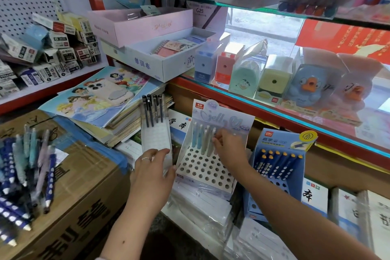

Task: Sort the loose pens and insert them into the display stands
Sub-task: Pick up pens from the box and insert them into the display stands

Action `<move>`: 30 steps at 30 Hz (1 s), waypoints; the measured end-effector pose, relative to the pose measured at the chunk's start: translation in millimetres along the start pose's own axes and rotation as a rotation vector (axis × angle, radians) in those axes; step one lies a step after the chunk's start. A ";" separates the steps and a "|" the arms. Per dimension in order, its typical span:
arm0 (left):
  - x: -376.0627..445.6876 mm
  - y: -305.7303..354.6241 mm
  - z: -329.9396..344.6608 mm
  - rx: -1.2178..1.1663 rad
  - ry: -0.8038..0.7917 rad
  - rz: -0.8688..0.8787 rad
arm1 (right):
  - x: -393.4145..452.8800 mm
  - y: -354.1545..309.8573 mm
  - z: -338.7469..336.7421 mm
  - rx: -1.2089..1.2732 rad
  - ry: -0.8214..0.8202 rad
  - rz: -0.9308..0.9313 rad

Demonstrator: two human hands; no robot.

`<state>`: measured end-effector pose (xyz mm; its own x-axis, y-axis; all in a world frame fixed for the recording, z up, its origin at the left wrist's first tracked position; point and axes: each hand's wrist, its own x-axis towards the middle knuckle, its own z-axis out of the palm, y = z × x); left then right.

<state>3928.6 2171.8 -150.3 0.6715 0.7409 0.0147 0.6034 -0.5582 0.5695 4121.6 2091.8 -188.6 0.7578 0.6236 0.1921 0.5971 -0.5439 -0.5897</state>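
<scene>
A white "Jelly" display stand (205, 170) with many round holes stands in the middle; several pastel pens (201, 137) sit in its back rows. My right hand (229, 149) pinches the top of one of those pens at the stand's back right. My left hand (150, 170) grips the lower end of a narrow clear stand (156, 133) that holds several black pens (152, 110) at its top. A blue stand (280, 167) with navy pens sits to the right. Loose navy and pastel pens (23, 167) lie in a heap on the cardboard box at the left.
The cardboard box (69, 192) fills the lower left. Stacked notebooks (118, 120) and a phone (109, 91) lie behind it. A glass shelf (274, 110) with sharpeners in clear boxes (242, 74) overhangs the stands. Wrapped exercise books (202, 207) lie beneath.
</scene>
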 end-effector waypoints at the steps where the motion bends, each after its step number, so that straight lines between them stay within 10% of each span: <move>1: -0.1 -0.3 0.1 -0.009 0.001 0.005 | -0.4 1.4 2.7 -0.030 -0.015 0.008; 16: -19.2 -7.4 -7.1 -0.153 0.007 -0.016 | -1.4 -13.1 -26.4 -0.073 -0.053 0.006; 30: -37.6 -91.1 -133.0 -0.236 0.283 -0.197 | -15.5 -218.0 14.1 -0.046 -0.386 -0.448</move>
<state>3791.2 2244.4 -93.5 0.3886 0.9167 0.0929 0.5712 -0.3188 0.7564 3976.0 2208.6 -74.1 0.2836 0.9527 0.1097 0.8541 -0.1989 -0.4806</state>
